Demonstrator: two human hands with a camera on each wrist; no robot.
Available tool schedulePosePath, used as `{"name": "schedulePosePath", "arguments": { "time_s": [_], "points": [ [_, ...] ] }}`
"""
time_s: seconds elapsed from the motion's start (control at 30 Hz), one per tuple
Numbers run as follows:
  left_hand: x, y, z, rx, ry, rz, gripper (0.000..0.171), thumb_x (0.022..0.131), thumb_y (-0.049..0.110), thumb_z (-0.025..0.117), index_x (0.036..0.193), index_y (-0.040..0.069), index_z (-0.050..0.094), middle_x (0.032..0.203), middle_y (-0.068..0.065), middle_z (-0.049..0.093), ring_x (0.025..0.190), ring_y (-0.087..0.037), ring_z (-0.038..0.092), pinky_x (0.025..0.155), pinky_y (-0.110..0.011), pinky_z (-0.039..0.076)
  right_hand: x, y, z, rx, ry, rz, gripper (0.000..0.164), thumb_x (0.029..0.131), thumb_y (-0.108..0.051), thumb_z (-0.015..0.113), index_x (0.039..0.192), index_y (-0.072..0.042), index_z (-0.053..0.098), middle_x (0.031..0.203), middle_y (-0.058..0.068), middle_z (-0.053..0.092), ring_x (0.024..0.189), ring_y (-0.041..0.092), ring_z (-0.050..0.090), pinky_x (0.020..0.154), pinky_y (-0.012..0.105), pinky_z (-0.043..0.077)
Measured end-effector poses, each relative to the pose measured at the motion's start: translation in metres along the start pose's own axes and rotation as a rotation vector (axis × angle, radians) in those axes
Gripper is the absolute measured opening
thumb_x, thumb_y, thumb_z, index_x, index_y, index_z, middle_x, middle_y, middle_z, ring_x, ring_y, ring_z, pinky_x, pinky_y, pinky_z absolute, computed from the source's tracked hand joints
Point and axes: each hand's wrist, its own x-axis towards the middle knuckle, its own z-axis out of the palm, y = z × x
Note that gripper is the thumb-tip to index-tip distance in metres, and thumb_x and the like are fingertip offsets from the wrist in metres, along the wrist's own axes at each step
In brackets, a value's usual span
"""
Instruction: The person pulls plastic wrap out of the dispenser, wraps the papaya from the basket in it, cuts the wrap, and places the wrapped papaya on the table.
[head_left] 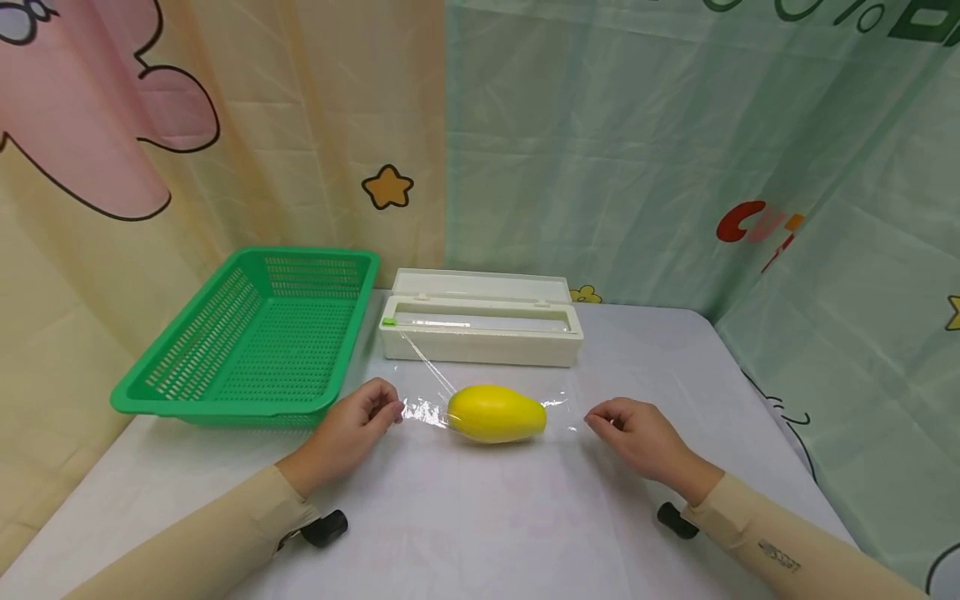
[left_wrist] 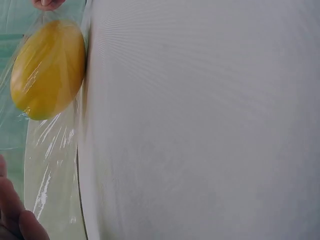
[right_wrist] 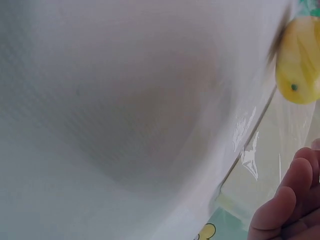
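Note:
A smooth, oblong yellow fruit lies on the table with clear plastic wrap over it. The film spreads out to both sides, and in the left wrist view the wrap drapes across the fruit. My left hand pinches the film's left edge between thumb and curled fingers. On the right, my right hand pinches the opposite edge. The right wrist view shows a small dark spot at one end of the fruit; the right fingers are partly cut off there.
Behind the fruit stands a white wrap dispenser, its lid raised and a green slider at its left end. A green perforated basket stands at the left. Printed curtains hang behind the white-covered table.

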Motion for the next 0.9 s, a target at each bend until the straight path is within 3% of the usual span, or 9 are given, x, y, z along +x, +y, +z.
{"name": "schedulePosePath", "arguments": {
  "time_s": [0.37,0.9],
  "points": [
    [0.011,-0.004,0.005,0.063,0.031,-0.107,0.009,0.105,0.017,0.065,0.098,0.012,0.062,0.086,-0.001,0.063,0.079,-0.016,0.055,0.069,-0.024,0.047,0.011,0.003,0.001,-0.012,-0.055,0.039,0.02,0.104,-0.023,0.066,0.111,-0.009,0.078,0.094,0.003,0.074,0.077,0.017,0.055,0.063,0.026,0.049],
    [0.023,-0.003,0.007,0.14,0.063,-0.118,0.005,0.106,0.017,0.063,0.105,0.011,0.064,0.096,-0.006,0.069,0.08,-0.017,0.056,0.072,-0.028,0.048,0.027,0.001,0.0,-0.07,-0.093,0.023,0.017,0.103,-0.021,0.066,0.107,-0.01,0.078,0.092,0.003,0.073,0.075,0.017,0.054,0.064,0.028,0.049]
  ]
}}
